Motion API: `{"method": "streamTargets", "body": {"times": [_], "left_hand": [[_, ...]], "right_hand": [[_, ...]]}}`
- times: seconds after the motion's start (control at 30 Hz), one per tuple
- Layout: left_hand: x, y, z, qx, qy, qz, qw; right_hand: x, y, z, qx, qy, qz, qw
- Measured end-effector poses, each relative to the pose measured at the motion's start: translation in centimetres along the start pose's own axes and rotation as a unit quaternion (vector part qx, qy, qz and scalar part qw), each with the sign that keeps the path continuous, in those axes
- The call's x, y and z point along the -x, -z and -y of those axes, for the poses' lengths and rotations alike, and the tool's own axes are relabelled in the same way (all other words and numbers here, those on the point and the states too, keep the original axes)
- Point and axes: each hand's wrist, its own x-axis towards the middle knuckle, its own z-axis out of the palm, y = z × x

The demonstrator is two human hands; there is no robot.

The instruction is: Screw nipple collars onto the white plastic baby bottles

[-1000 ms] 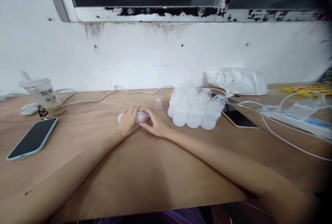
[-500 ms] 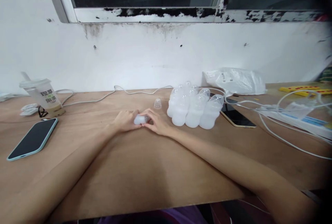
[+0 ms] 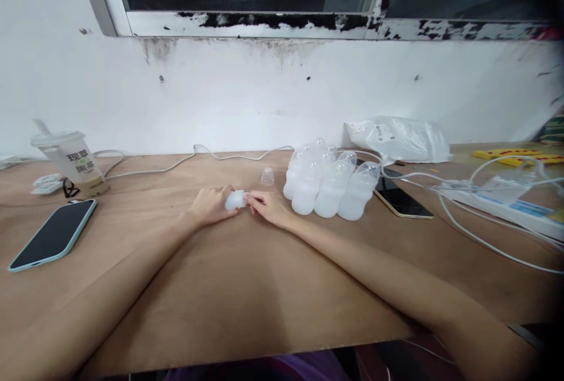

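Observation:
A small frosted white plastic bottle [image 3: 234, 200] lies on its side just above the wooden table, its neck pointing right. My left hand [image 3: 210, 203] is wrapped round the bottle's body. At the neck end, the fingers of my right hand [image 3: 267, 204] are pinched together at the bottle's mouth; a small pale bit shows there, and I cannot tell whether it is a separate part. A clear domed cap [image 3: 267, 176] stands on the table behind my right hand. To the right, several similar frosted bottles [image 3: 328, 190] with clear domed caps stand upright in a tight group.
On the left are a drink cup [image 3: 73, 163] with a straw and a phone [image 3: 53, 234]. Right of the bottles lie another phone [image 3: 403, 196], a plastic bag [image 3: 399, 139], and a power strip [image 3: 520, 204] with loose white cables. A white cable [image 3: 176, 166] runs along the wall.
My right hand's fingers have drawn from an arch around the bottle's neck into a pinch at its mouth, slightly to the right. More of the neck now shows. My left hand keeps its hold.

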Motion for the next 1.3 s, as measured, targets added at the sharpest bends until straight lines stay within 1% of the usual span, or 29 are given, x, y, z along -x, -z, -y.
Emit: {"method": "streamTargets", "body": {"times": [0.13,0.2,0.27,0.37,0.43,0.5,0.6,0.67,0.7,0.73,0.77,0.8,0.83,0.87,0.9,0.93,1.0,1.07,1.13,1.23,1.3], "left_hand": [[0.0,0.2,0.2,-0.005,-0.004,0.014,1.0],[0.0,0.2,0.3,-0.011,-0.01,0.019,1.0],[0.0,0.2,0.3,-0.016,-0.015,0.022,1.0],[0.1,0.2,0.1,-0.03,-0.017,0.032,0.999],[0.1,0.3,0.0,-0.032,-0.015,0.036,0.999],[0.0,0.4,0.0,-0.025,-0.012,0.037,0.999],[-0.2,0.6,0.4,-0.003,-0.002,0.046,0.999],[-0.3,0.6,1.2,0.031,0.007,0.061,0.998],[-0.3,0.4,1.7,0.061,0.016,0.063,0.996],[-0.4,0.1,2.2,0.1,0.035,0.053,0.993],[-0.5,-0.3,2.9,0.145,0.068,0.026,0.987],[-0.7,-0.9,3.6,0.193,0.117,-0.022,0.974],[-1.0,-1.6,4.3,0.231,0.175,-0.083,0.954],[-1.3,-2.3,5.1,0.253,0.237,-0.152,0.925],[-1.7,-3.0,5.8,0.275,0.277,-0.205,0.897],[-2.2,-3.7,6.4,0.302,0.291,-0.225,0.879],[-3.1,-4.9,7.4,0.335,0.296,-0.213,0.869],[-3.9,-5.7,7.9,0.342,0.294,-0.198,0.87],[-4.4,-6.1,8.1,0.34,0.289,-0.184,0.876],[-4.5,-6.3,8.2,0.327,0.289,-0.162,0.885],[-4.4,-6.4,8.3,0.311,0.295,-0.15,0.891]], "right_hand": [[0.0,0.2,-0.6,-0.013,0.057,-0.015,0.998],[0.0,0.3,-1.0,-0.005,0.079,-0.013,0.997],[0.1,0.3,-1.3,0.0,0.076,0.001,0.997],[0.1,0.2,-1.5,-0.015,0.039,0.031,0.999],[0.1,0.0,-1.6,-0.038,0.032,0.034,0.998],[0.0,-0.1,-1.6,-0.049,0.055,0.013,0.997],[0.0,-0.1,-1.8,-0.013,0.11,-0.034,0.993],[0.0,-0.1,-2.0,0.017,0.124,-0.071,0.99],[0.1,-0.1,-2.1,0.026,0.119,-0.091,0.988],[0.1,-0.1,-2.2,0.033,0.106,-0.11,0.988],[0.1,-0.1,-2.3,0.04,0.087,-0.124,0.988],[0.1,-0.1,-2.4,0.049,0.065,-0.128,0.988],[0.0,-0.2,-2.5,0.061,0.044,-0.123,0.989],[-0.1,-0.3,-2.6,0.075,0.026,-0.112,0.991],[-0.3,-0.4,-2.7,0.091,0.012,-0.1,0.991],[-0.6,-0.6,-2.7,0.106,0.003,-0.091,0.99],[-1.6,-1.2,-2.8,0.127,-0.001,-0.088,0.988],[-3.0,-1.8,-2.9,0.132,0.008,-0.094,0.987],[-4.6,-2.3,-3.1,0.129,0.003,-0.094,0.987],[-6.6,-2.8,-4.0,0.133,-0.038,-0.101,0.985],[-7.4,-2.7,-4.8,0.141,-0.075,-0.118,0.98]]}}
